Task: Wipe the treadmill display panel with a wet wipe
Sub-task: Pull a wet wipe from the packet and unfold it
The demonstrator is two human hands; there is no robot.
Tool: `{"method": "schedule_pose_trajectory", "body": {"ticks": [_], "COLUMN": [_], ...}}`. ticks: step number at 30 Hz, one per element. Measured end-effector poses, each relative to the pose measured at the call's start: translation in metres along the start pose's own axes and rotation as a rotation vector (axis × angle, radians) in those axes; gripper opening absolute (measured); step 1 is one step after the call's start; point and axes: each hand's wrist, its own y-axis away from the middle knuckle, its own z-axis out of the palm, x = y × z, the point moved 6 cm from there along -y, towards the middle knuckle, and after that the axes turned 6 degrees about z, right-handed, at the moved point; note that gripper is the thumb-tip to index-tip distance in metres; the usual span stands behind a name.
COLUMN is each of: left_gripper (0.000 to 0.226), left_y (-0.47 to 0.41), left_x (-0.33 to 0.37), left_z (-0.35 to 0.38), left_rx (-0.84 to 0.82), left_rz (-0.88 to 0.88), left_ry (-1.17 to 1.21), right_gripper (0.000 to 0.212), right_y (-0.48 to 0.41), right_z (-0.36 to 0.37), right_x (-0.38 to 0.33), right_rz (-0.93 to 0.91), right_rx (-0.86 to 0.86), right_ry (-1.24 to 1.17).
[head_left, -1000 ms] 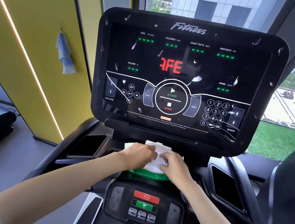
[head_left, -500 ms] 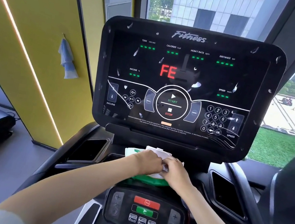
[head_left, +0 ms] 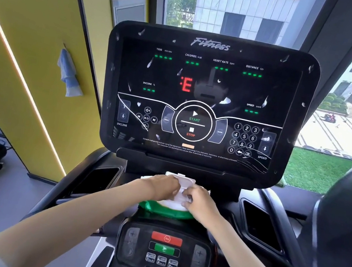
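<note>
**A:** Red letters on the glossy black treadmill display panel have scrolled along. It read "FE" half a second ago and now shows a lone "E". The panel also sits lower in view than before.

**B:** And the hands?

**A:** Both are at 6 o'clock of the panel, on the soft white-topped, green-based wet-wipe pack. The left hand grips it from 9 o'clock, fingers curled over the top beside the raised white plastic flip lid. The right hand holds it from 3 o'clock, fingertips curled onto the white top. I cannot tell whether a wipe is pinched there.

**B:** Where does the pack sit?

**A:** On the ledge just below the panel, at 12 o'clock of the small black control pod with its red and green buttons.

**B:** The panel's surface?

**A:** White flecks and streaks are scattered across it, with the thickest lines near 4 and 8 o'clock.

**B:** Anything else?

**A:** A pale blue cloth hangs on the yellow wall at the panel's 9 o'clock.
</note>
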Motion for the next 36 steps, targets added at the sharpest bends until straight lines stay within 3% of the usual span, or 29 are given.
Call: {"method": "schedule_pose_trajectory", "body": {"ticks": [7,18,25,28,36], "left_gripper": [0.025,0.019,0.003,0.012,0.005], "left_y": [-0.003,-0.004,0.011,0.011,0.008], "left_x": [0.004,0.009,0.008,0.004,0.0], "left_z": [0.0,0.006,-0.002,-0.001,0.004], "left_rx": [-0.001,-0.137,-0.006,0.028,0.161], "left_rz": [-0.136,-0.078,0.016,0.032,-0.074], "left_ry": [-0.007,-0.068,0.084,0.16,0.235], "right_gripper": [0.02,0.021,0.02,0.02,0.023], "right_y": [-0.001,-0.004,-0.005,-0.005,-0.006], "right_z": [0.001,0.004,0.004,0.003,0.007], "right_x": [0.0,0.004,0.005,0.002,0.0], "right_rz": [0.007,0.004,0.031,0.036,0.017], "right_rx": [0.021,0.018,0.015,0.02,0.018], "right_ry": [0.001,-0.025,-0.023,-0.006,0.057]}}
